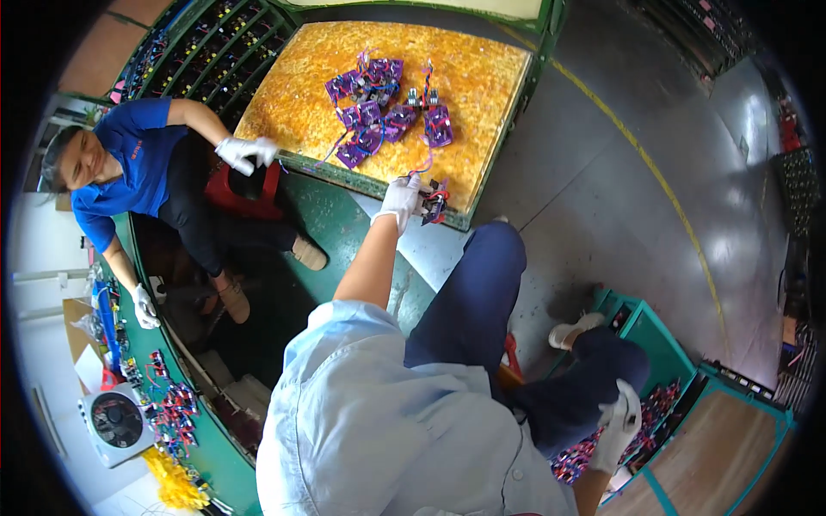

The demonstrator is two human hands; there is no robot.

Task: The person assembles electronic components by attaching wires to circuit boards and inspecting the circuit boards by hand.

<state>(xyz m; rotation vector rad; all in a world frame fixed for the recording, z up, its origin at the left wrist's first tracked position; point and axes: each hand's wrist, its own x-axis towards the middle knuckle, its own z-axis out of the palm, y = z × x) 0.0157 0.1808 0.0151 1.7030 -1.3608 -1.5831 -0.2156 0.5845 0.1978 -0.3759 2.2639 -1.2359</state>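
My left hand [400, 203], in a white glove, reaches to the near edge of the table with fingers closed on a small purple circuit board [434, 203] with red and black wires. Further in on the mottled yellow tabletop [284, 95] lies a loose group of similar purple circuit boards [370, 116] with wires trailing between them. My right hand [618, 421], also gloved, is low at the right beside my knee, above a green bin [658, 344] of wired parts [650, 421]. Its fingers look loosely extended, and nothing shows in them.
A co-worker [129, 163] in a blue shirt sits at the left, one gloved hand [247, 155] by the table corner. A green bench [185, 378] there carries wired parts and a fan [118, 420]. Racks [198, 64] of boards stand behind; a wood-topped cart [697, 447] is at lower right.
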